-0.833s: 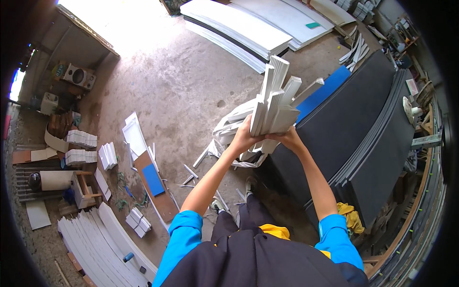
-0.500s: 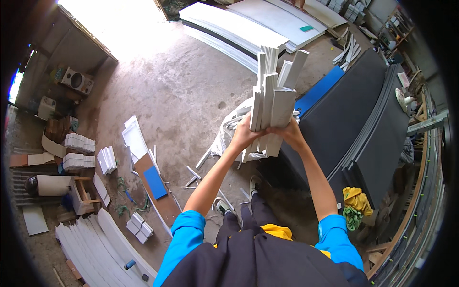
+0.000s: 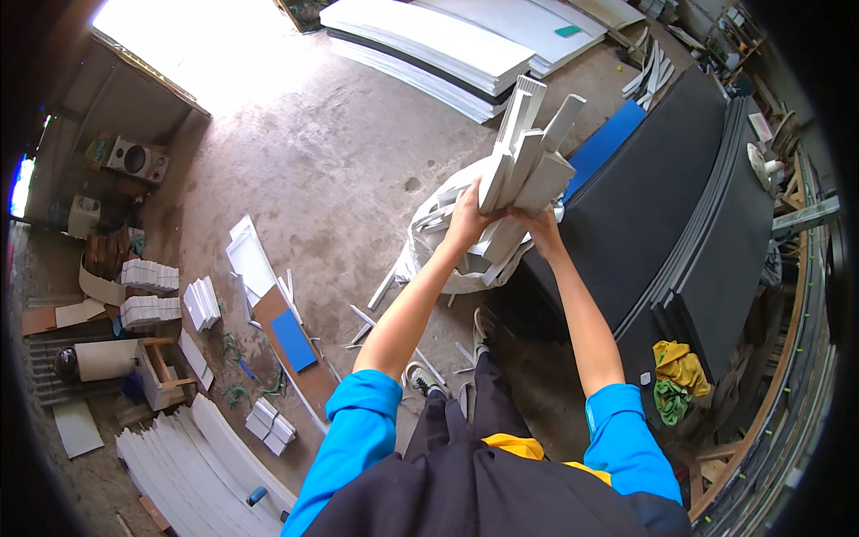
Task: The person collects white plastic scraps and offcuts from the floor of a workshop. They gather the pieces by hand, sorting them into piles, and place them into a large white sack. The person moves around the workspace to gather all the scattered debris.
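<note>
Both arms reach forward, and between them I grip a bundle of white board strips point(image 3: 537, 179) of uneven lengths. My left hand point(image 3: 468, 220) is closed round its left side. My right hand point(image 3: 539, 230) grips the right side, its fingers mostly hidden behind the strips. The bundle leans to the right over a white sack point(image 3: 413, 258), which stands on the floor with more white strips in it. Whether the bundle's lower end touches the sack's contents, I cannot tell.
Large black sheets point(image 3: 649, 188) are stacked to the right, a blue panel point(image 3: 601, 148) beside them. White sheets point(image 3: 429, 45) lie at the back. Loose strips point(image 3: 362, 327) and a brown board point(image 3: 309, 371) are on the floor; yellow and green cloths point(image 3: 677, 371) hang at right.
The bundle has tipped from nearly upright to a rightward lean and come down closer to the sack. Both hands have kept their hold and moved slightly with it.
</note>
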{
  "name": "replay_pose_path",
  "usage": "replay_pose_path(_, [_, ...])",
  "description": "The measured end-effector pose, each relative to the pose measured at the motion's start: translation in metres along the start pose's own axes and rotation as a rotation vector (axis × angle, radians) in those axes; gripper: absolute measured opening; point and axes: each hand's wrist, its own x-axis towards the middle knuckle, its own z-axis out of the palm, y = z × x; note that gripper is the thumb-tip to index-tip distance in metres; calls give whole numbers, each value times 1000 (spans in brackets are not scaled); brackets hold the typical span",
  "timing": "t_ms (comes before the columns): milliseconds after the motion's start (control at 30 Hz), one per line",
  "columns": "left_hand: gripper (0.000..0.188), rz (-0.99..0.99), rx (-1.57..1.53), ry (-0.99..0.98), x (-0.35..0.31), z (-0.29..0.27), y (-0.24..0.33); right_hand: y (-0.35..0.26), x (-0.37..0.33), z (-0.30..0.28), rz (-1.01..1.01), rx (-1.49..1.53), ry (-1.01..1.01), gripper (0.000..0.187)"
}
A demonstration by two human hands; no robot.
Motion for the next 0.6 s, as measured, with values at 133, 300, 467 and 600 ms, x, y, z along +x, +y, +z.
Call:
replay_pose_path(133, [67,18,94,-77,8,18,7,29,-2,-18,122,77,75,42])
replay_pose_path(300, [72,49,391,-143,-9,46,-17,74,-26,-12,229,323,303,45])
replay_pose_path(467, [76,101,622,-292,-6,44,-15,90,-35,-7,386,736,340,53])
replay_pose_path(600, [80,35,461,-355,-9,33,-30,59,-35,16,284,678,305,76])
